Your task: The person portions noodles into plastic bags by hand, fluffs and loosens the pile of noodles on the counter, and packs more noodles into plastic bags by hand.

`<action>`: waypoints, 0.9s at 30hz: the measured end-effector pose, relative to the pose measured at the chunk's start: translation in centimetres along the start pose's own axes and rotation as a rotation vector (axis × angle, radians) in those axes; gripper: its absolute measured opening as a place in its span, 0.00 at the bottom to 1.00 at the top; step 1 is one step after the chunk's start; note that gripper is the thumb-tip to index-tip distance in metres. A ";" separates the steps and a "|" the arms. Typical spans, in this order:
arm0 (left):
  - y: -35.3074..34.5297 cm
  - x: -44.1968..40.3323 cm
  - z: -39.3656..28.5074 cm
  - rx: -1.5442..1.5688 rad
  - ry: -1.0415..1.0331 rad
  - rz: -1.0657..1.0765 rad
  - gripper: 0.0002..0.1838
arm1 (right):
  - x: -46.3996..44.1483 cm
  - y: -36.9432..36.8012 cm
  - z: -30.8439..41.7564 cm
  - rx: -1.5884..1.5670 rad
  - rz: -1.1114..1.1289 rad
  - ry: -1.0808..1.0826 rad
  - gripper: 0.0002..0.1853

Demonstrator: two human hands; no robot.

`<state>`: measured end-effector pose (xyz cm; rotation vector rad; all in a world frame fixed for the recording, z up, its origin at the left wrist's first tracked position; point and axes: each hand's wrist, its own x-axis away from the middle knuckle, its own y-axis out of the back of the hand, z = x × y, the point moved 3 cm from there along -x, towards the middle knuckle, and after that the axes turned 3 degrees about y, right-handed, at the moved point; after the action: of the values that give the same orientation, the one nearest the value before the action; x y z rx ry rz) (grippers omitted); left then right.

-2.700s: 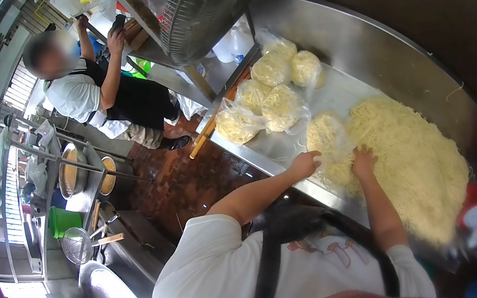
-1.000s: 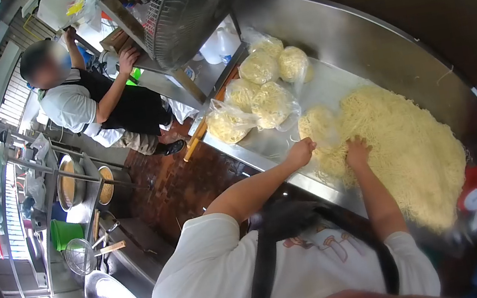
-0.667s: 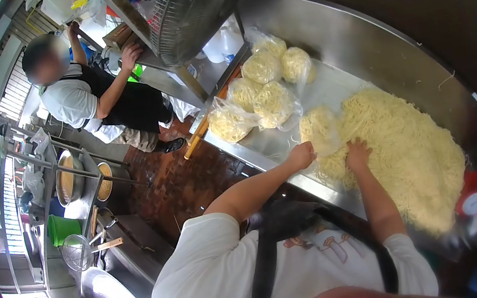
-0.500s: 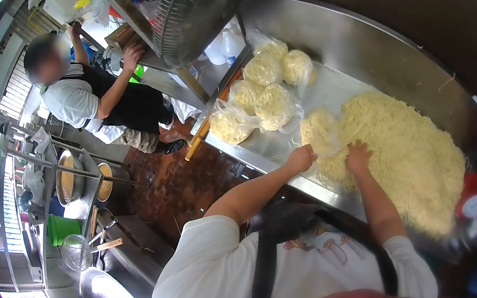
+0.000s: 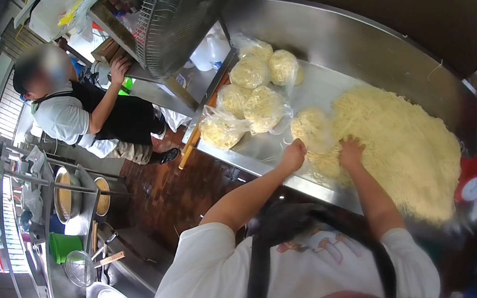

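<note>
A large heap of pale yellow noodles (image 5: 400, 148) spreads over the metal worktop (image 5: 327, 75). At its left edge lies a clear plastic bag (image 5: 312, 128) with noodles in it. My left hand (image 5: 294, 155) is closed at the near edge of this bag, seemingly gripping the plastic; the fingertips are partly hidden. My right hand (image 5: 351, 151) rests on the near left side of the heap, fingers spread, close to the bag. Beyond them sit several filled noodle bags (image 5: 264, 107), grouped together.
A co-worker (image 5: 95, 109) in a black apron stands at a shelf at the far left. A fan (image 5: 181, 21) hangs over the worktop's far end. A red scale (image 5: 472, 177) stands at the right. Behind on the left are a strainer (image 5: 79, 269) and a green container (image 5: 65, 246).
The view has shifted slightly, so most things sit a little further left. My left hand stays closed by the bag and my right hand stays on the noodles. The co-worker's head has turned.
</note>
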<state>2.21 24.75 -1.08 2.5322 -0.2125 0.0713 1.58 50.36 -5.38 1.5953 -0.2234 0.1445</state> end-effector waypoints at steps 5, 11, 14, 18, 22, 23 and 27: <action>0.6 -0.6 0.2 0.032 -0.044 -0.020 0.07 | 0.2 0.9 0.5 -0.021 0.059 0.006 0.30; 1.2 -0.7 -0.1 -0.051 -0.067 0.019 0.11 | 0.3 1.1 0.3 -0.049 0.049 -0.004 0.29; 0.4 -1.3 0.9 -0.012 -0.064 0.027 0.15 | 0.4 1.5 0.8 -0.032 0.061 0.004 0.29; -0.8 -1.9 1.2 -0.060 -0.064 0.063 0.18 | 0.4 1.8 0.5 -0.030 0.091 -0.019 0.28; 1.4 -0.2 -2.0 -0.158 0.004 0.159 0.21 | 0.3 0.9 0.9 -0.037 0.039 -0.010 0.26; 0.8 -0.6 -1.6 -0.173 0.010 0.177 0.21 | 0.0 0.6 0.7 -0.025 0.039 -0.010 0.26; 0.0 -1.4 -0.9 -0.157 -0.032 0.151 0.19 | 0.0 0.8 0.4 -0.021 0.069 -0.028 0.25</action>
<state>0.87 25.50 -0.46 2.3590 -0.4065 0.0703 1.41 49.96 -4.64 1.5703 -0.3010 0.1724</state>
